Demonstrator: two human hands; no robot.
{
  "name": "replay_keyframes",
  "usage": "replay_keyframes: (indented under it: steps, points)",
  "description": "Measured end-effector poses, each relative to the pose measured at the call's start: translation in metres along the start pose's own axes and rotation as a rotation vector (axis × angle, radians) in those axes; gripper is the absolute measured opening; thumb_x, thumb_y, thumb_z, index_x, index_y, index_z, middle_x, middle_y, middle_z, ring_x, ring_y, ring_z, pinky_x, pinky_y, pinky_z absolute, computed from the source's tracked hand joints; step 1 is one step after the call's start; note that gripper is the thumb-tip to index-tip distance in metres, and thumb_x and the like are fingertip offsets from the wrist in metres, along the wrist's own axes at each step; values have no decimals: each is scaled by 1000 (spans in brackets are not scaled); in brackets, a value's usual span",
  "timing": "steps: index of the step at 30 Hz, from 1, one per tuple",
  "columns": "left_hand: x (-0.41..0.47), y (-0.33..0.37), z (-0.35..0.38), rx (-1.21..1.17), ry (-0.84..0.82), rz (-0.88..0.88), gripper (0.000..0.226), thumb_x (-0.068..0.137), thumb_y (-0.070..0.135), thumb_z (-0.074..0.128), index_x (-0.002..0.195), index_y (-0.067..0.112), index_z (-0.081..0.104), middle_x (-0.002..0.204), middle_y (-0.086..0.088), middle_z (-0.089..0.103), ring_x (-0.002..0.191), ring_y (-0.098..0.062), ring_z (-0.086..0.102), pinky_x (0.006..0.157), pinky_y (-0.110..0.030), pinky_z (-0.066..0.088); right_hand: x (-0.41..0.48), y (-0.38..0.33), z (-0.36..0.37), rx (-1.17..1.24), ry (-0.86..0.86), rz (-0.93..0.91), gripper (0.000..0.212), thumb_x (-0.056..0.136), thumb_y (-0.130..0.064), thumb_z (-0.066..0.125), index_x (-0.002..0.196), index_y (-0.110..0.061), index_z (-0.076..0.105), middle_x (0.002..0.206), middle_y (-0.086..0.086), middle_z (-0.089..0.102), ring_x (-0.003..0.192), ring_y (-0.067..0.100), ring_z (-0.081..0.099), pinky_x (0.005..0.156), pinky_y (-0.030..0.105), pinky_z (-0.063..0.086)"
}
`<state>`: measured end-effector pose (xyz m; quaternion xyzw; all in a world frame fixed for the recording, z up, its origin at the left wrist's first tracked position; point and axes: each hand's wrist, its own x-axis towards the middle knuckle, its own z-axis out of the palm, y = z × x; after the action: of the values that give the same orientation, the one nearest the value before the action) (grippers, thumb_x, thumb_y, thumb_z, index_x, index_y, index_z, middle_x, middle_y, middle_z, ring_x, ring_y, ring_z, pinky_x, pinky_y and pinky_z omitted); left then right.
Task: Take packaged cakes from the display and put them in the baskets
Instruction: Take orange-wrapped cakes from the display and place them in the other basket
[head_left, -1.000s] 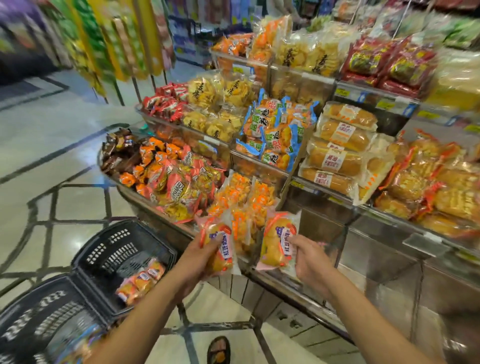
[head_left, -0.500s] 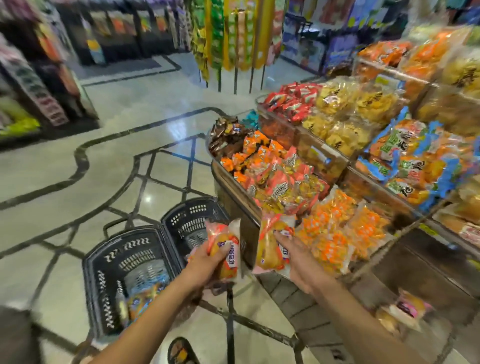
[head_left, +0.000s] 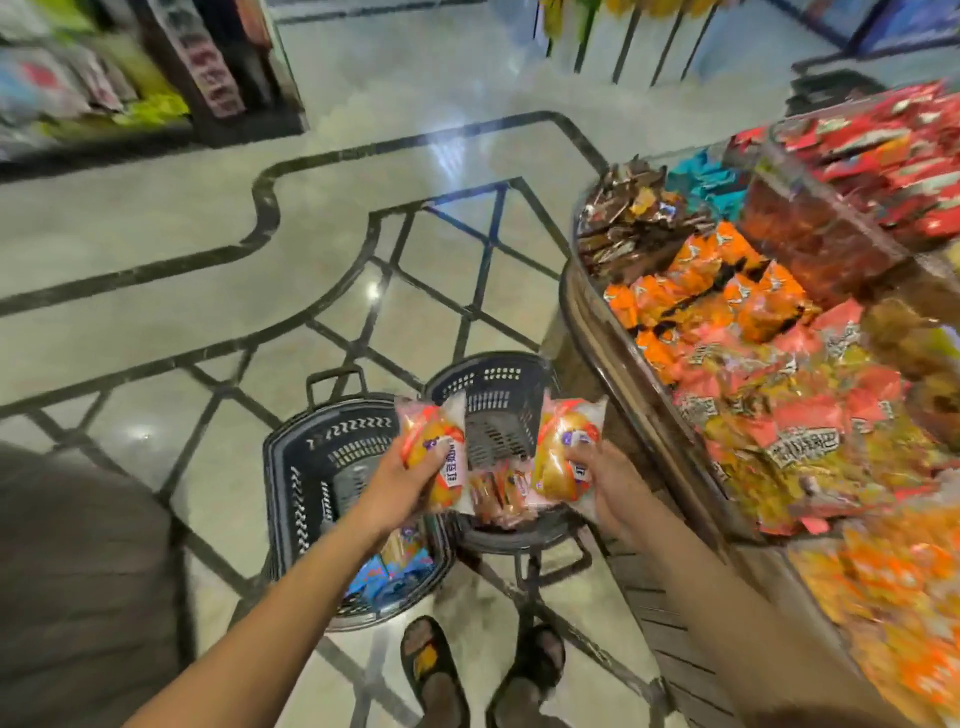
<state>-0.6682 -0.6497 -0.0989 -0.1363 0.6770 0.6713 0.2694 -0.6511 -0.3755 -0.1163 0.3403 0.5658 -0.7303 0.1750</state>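
Gripping cakes (head_left: 432, 441): left hand (head_left: 394, 484), right hand (head_left: 613, 486)

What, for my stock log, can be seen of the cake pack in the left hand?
The cake pack is a clear, crinkly plastic bag with orange-red print and a white label with dark characters; a golden-yellow cake shows inside. The left hand grips its lower part, fingers curled round the front. It is held tilted in the air, over where the left basket and right basket meet.
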Motion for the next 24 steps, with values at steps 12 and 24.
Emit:
replay_keyframes:
  steps: [12,24]
  points:
    - [150,-125,-30,-90,206,-132,34,100,25,64,133,28,59,115,-4,76,102,-20,75,85,-40,63,288,178,-13,-490,21,97,76,71,-25,93,134,-8,55,117,6,68,111,25,64,85,29,59]
    - [228,-242,-19,-158,280,-262,44,99,21,64,142,25,53,108,1,75,86,-6,75,66,-22,59,395,312,5,-945,32,24,25,82,-41,66,102,-26,64,100,6,72,98,31,68,90,47,55]
